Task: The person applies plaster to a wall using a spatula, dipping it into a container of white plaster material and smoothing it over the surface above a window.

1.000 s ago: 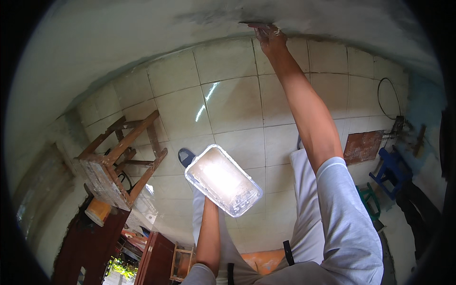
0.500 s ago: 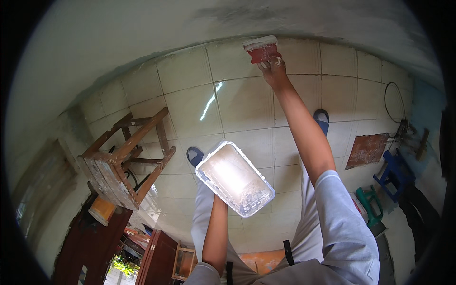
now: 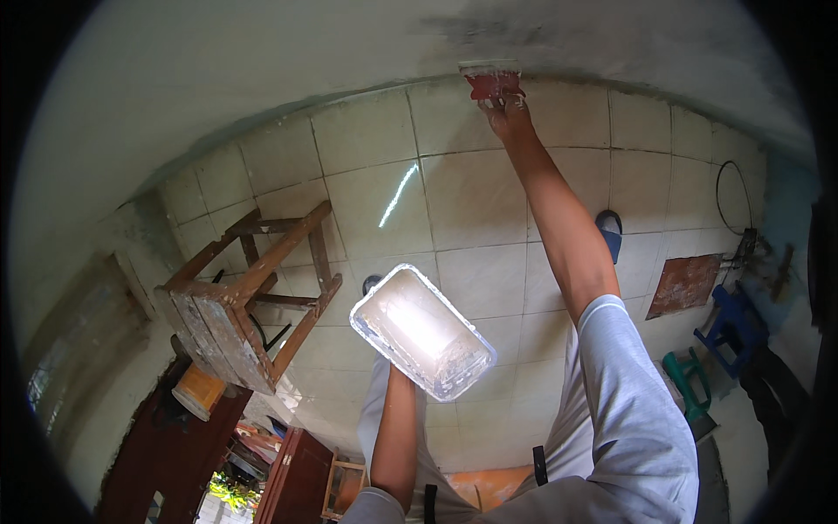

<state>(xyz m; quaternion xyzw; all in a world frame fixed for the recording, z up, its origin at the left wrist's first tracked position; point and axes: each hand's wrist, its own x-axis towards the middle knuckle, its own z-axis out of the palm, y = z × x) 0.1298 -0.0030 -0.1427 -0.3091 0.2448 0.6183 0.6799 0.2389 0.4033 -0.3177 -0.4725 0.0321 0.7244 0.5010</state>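
My right hand (image 3: pixel 506 112) reaches far forward and grips a wide red putty knife (image 3: pixel 494 85) with its fingers closed. The knife's pale, smeared blade edge lies against the lower part of the grey wall (image 3: pixel 524 35), where darker patches show. Below and nearer to me is a shallow rectangular tub (image 3: pixel 384 303), its rim and inside coated with whitish paste. My left forearm (image 3: pixel 397 432) runs up under the tub and holds it from below. The fingers of that hand are hidden by the tub.
A worn wooden stool (image 3: pixel 236 323) lies on its side at left, near a yellowish bucket (image 3: pixel 198 391). On the right are a blue plastic stool (image 3: pixel 731 323), a green plastic item (image 3: pixel 687 384), a brown board (image 3: pixel 685 286) and a wire loop (image 3: pixel 735 196). Pale tiles (image 3: pixel 476 271) cover the floor.
The putty knife has moved slightly up and right, from the foot of the wall onto its face. The tub has shifted slightly left relative to my body. The whole view has shifted a little.
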